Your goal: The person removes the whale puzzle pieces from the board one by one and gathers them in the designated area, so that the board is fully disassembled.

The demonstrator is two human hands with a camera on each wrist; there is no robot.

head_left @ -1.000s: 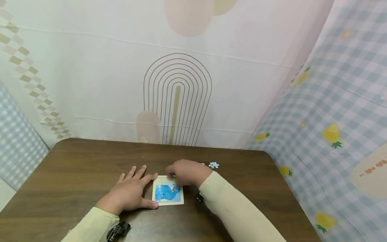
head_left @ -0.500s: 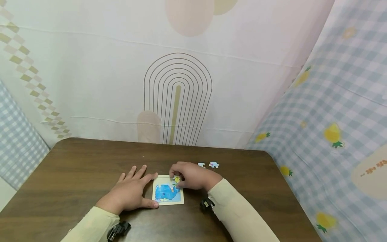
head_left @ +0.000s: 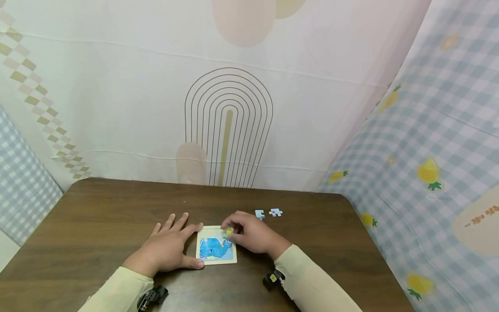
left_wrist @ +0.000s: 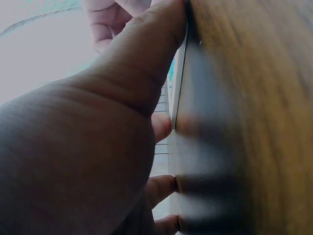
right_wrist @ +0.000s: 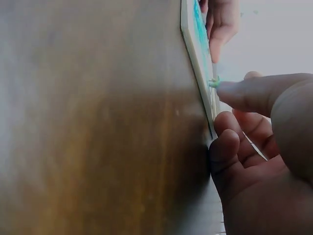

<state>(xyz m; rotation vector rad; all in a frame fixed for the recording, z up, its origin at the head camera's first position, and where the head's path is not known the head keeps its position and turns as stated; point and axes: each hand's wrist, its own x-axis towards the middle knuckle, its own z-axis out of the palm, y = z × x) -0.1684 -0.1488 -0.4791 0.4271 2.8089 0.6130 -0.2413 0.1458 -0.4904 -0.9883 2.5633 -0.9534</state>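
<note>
Patterned cloth backdrop (head_left: pixel 132 108), brown table (head_left: pixel 121 212), left hand (head_left: pixel 165 249) splayed against puzzle tray (head_left: pixel 218 262), right hand (head_left: pixel 253 234) pinching sun piece (head_left: pixel 229 232)

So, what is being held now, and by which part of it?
The right hand pinches the sun piece by its edges; the exact contact is partly hidden. The left hand only touches the left side of the board.

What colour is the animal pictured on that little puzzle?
The animal is bright blue; the head view shows it best.
</note>
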